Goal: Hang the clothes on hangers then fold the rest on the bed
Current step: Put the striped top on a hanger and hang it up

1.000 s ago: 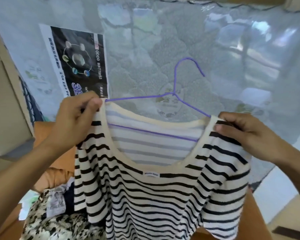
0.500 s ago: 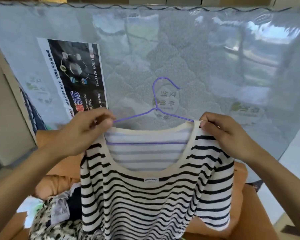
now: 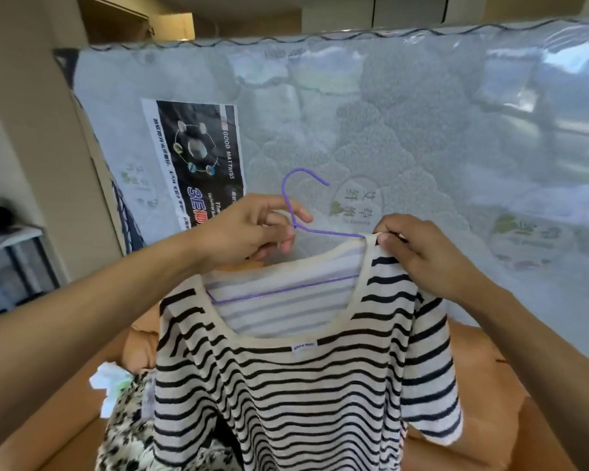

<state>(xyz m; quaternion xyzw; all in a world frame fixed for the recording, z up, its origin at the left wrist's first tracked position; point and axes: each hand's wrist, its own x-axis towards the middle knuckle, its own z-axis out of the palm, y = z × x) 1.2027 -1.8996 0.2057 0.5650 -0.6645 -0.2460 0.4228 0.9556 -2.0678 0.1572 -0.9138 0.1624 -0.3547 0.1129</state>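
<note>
A cream top with black stripes (image 3: 300,396) hangs in front of me on a purple wire hanger (image 3: 288,198). The hanger's bottom bar shows through the wide neckline. My left hand (image 3: 249,232) grips the hanger at its neck, just under the hook. At the top's right shoulder, my right hand (image 3: 419,253) pinches the collar edge where the hanger arm enters the fabric. The hanger's left arm is hidden behind my left hand.
A plastic-wrapped mattress (image 3: 422,124) stands upright behind the top, with a dark label (image 3: 198,158) on it. Below lies an orange surface (image 3: 483,375) with a leopard-print garment (image 3: 130,433) and other clothes at the lower left. A dark shelf (image 3: 14,246) stands at the far left.
My left hand left the top's left shoulder and moved right to grip the hanger's neck. The view tilted up, and the hanger and top rose with both hands.
</note>
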